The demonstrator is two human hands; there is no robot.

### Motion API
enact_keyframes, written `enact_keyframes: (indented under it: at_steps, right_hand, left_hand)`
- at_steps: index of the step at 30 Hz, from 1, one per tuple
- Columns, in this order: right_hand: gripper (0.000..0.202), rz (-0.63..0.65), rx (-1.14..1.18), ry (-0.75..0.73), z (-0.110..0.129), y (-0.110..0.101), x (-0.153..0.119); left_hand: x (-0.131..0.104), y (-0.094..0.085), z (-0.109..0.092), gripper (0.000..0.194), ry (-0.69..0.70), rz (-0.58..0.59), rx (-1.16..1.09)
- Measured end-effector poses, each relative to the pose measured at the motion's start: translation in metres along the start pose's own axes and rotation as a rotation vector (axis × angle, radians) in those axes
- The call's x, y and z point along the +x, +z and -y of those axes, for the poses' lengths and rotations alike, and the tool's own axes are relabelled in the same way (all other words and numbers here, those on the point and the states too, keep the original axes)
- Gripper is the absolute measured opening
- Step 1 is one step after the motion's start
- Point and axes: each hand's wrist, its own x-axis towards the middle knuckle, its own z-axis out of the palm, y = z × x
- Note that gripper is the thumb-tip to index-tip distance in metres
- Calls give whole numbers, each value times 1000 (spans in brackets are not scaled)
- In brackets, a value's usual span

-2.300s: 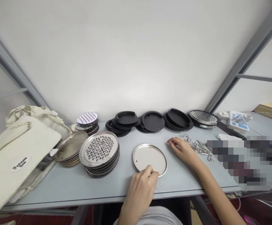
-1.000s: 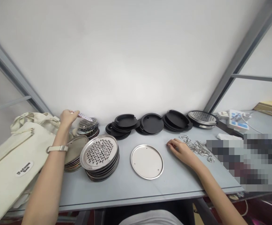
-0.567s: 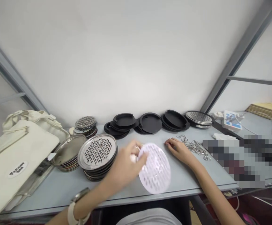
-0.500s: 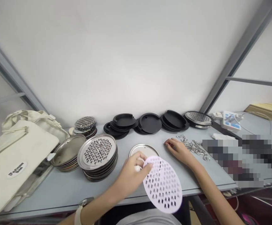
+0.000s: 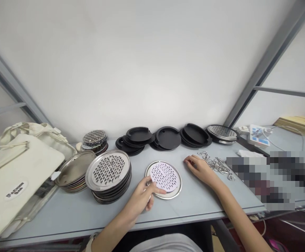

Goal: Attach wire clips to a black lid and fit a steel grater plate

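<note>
My left hand (image 5: 143, 195) pinches the lower left edge of a pale lilac round grater disc (image 5: 164, 176) between thumb and fingers. The disc, full of small slots, is over a round metal plate (image 5: 178, 192) with a raised rim that lies on the table. Whether the disc touches the plate under it, I cannot tell. On the tabletop my right hand (image 5: 200, 169) rests with loosely bent fingers and nothing in it. Beside it lies a loose heap of shiny bent-wire metal pieces (image 5: 218, 164).
Left of my left hand stand a stack of metal grater plates (image 5: 108, 171) and a stack of round metal plates (image 5: 75, 169). Black round trays (image 5: 168, 138) line the wall. A cream bag (image 5: 23, 168) fills the left side. Wooden boards (image 5: 298, 125) lie far right.
My left hand has brought the grater disc from the table's front edge back over the metal plate, turning it flatter. My right hand has stayed in place.
</note>
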Motion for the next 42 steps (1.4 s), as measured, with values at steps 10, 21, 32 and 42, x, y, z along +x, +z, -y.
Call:
enact_keyframes:
  at_steps: [10,21,32,42]
  right_hand:
    - [22,-120,191,-55,50,-1,-12]
    - [26,143,230,-251,91,23,-23]
    - [25,89,224,-233,88,26,-23]
    - [27,105,199,-245,88,25,-23]
  left_hand:
    - [-13,-20,24,21,366,-172,683]
    - [-11,-14,40,17,603,-185,1349]
    - [-13,-13,37,16,592,-174,1360]
    - [-11,-15,42,28,626,-186,1349]
